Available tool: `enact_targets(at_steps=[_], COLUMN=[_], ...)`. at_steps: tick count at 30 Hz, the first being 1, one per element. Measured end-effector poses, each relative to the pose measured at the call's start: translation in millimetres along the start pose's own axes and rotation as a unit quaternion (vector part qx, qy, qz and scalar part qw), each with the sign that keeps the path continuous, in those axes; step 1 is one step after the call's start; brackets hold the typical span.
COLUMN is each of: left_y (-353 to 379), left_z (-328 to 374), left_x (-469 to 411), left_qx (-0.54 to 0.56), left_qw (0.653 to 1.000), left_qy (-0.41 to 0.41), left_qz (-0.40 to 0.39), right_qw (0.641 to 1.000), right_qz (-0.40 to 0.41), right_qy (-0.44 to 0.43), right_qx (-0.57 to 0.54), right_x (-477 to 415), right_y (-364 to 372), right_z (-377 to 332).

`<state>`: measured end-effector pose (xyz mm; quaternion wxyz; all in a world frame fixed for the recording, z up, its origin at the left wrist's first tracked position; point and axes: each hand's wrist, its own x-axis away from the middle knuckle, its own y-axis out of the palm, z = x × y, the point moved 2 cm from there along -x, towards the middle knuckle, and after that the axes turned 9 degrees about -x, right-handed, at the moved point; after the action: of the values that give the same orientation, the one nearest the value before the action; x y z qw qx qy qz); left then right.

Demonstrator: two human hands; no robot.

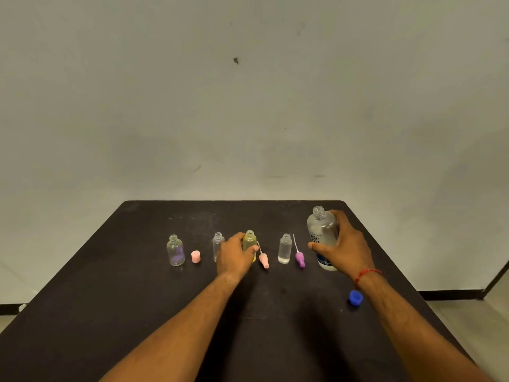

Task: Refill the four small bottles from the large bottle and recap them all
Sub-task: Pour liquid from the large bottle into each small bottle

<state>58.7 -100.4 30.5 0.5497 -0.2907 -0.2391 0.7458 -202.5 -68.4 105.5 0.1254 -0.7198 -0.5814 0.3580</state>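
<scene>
Four small uncapped bottles stand in a row on the black table (137, 312). From the left: a round clear bottle with a purple label (175, 250), a slim clear bottle (217, 245), a yellow-green bottle (249, 241) and a clear bottle (285, 248) with a little liquid at its base. My left hand (234, 256) is wrapped around the yellow-green bottle and partly hides the slim one. My right hand (345, 245) grips the large clear bottle (321, 232), which stands upright and uncapped at the right end.
A pink cap (195, 256) lies right of the purple-label bottle. A pink spray top (264, 260) and a purple spray top (300, 258) lie beside the two right small bottles. The blue cap (355, 297) rests near my right wrist. The table's far edge meets a wall.
</scene>
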Motion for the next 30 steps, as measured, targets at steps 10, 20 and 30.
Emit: enact_targets(at_steps=[10,20,30], left_y=[18,16,-28], left_z=[-8,-9,-22], left_x=[-10,-1,37], left_qx=[-0.009,0.012,0.096], left_qw=[1.0,1.0,0.959], left_qy=[-0.009,0.004,0.076], left_qz=[0.008,0.018,0.255], right_qw=[0.999,0.999,0.999], right_qz=[0.019,0.021,0.023], right_qy=[0.017,0.008,-0.011], right_qx=[-0.021,-0.03,-0.026], right_x=[-6,-3,-3], right_y=[6,9,6], right_z=[27,29,15])
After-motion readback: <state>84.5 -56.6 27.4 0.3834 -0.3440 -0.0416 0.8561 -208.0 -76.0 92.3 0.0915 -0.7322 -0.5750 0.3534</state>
